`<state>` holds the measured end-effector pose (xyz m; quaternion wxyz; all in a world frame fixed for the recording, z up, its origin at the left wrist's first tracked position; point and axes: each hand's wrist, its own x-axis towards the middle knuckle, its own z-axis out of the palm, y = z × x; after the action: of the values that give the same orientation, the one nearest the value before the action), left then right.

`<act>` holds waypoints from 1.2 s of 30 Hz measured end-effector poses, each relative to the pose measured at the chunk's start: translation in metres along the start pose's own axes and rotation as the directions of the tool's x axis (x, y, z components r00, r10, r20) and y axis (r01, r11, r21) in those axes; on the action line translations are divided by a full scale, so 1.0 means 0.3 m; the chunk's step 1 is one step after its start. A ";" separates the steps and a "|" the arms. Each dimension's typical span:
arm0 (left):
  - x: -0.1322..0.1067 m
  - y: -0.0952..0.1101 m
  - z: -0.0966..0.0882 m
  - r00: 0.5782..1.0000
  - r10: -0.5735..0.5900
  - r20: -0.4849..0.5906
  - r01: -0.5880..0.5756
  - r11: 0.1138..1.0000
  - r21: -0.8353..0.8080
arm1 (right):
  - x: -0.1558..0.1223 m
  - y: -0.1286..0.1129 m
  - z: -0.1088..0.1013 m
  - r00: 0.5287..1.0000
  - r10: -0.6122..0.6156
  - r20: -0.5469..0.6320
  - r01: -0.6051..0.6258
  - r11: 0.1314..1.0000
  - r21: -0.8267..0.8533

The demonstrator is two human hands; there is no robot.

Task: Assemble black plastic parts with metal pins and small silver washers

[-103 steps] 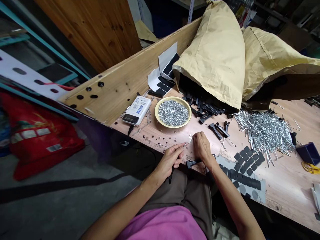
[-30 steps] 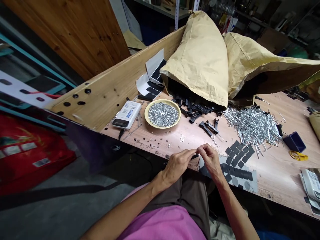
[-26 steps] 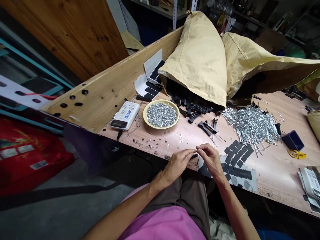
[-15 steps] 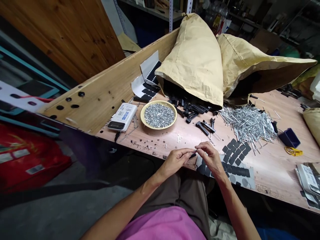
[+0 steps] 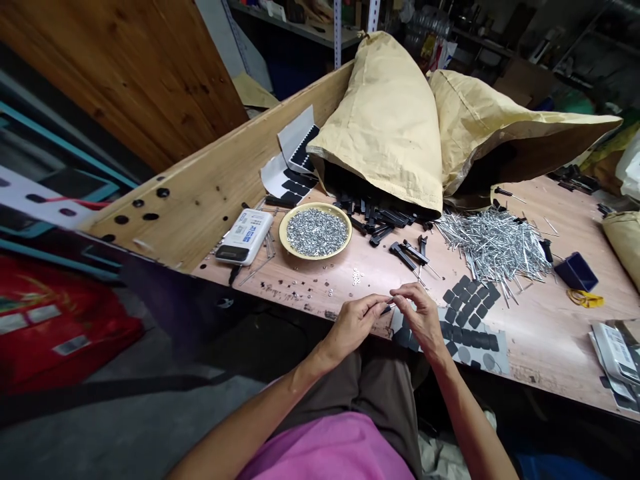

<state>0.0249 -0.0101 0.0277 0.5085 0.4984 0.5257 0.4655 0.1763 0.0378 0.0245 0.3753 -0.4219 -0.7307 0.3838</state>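
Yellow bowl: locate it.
In the head view, the yellow bowl sits near the middle, right of the white device and beyond the left hand.

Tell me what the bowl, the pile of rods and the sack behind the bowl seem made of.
Bowl: smooth with a soft sheen, plastic or enamelled metal; I cannot tell which.
Pile of rods: bright metal, probably steel, from the silvery glints.
Sack: matte, likely kraft paper, from its stiff creases.

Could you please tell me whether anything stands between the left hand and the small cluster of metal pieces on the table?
Nothing visible does: the metal pieces lie just beyond the left hand, and the yellow bowl stands off to their left.
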 end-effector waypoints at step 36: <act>0.158 -0.062 0.077 0.980 -0.198 -0.013 0.133 0.604 0.785 | 0.098 0.175 -0.094 0.908 0.329 -0.258 -0.414 0.624 -0.662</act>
<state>0.0477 0.0354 0.0046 0.3010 0.6360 0.7000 0.1222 0.2076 0.0896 -0.0031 0.1385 -0.6949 -0.6953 0.1205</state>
